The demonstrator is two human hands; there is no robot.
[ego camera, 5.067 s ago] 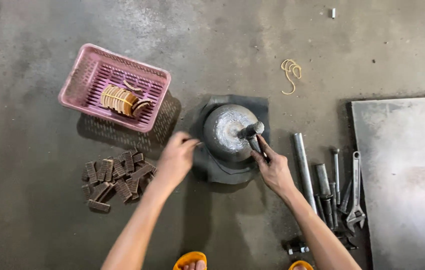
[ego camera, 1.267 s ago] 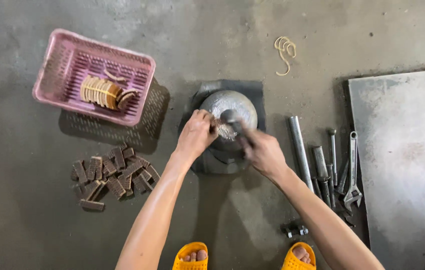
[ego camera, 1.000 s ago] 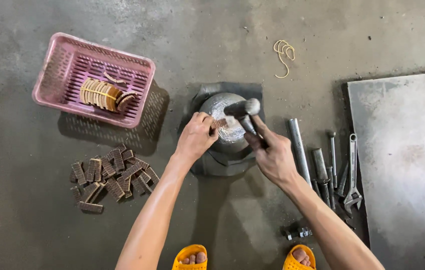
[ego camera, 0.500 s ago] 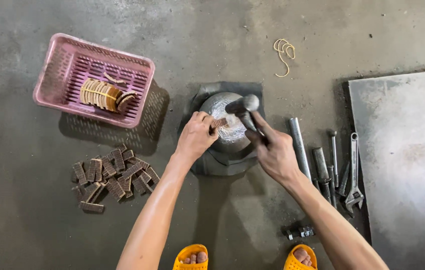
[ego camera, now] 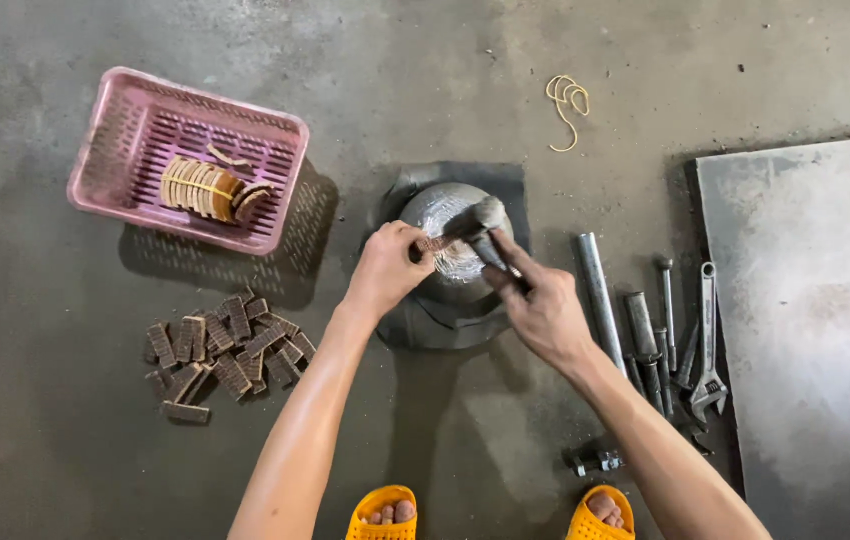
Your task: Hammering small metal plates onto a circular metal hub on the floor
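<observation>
Floor: grey, stained concrete floor point(ego camera: 425, 60); the person crouches on it in orange sandals point(ego camera: 381, 510).
Anvil: rounded metal block point(ego camera: 450, 215) on a dark rubber mat point(ego camera: 505, 185), at the centre of the view.
Left hand: left hand point(ego camera: 385, 270), fingers pinched together on a small brown piece point(ego camera: 435, 242) held flat on the block's top.
Right hand: right hand point(ego camera: 540, 310), fingers clamped around the handle of a hammer point(ego camera: 490, 215), its head just above the piece.
Left side: pink plastic basket point(ego camera: 185, 160) holding a banded bundle point(ego camera: 200, 188); nearer, a loose pile of brown pieces point(ego camera: 225, 350).
Right side: metal pipe point(ego camera: 595, 290), bolts, adjustable wrench point(ego camera: 708, 330), steel plate point(ego camera: 815, 320).
Top: rubber bands point(ego camera: 565, 105).
</observation>
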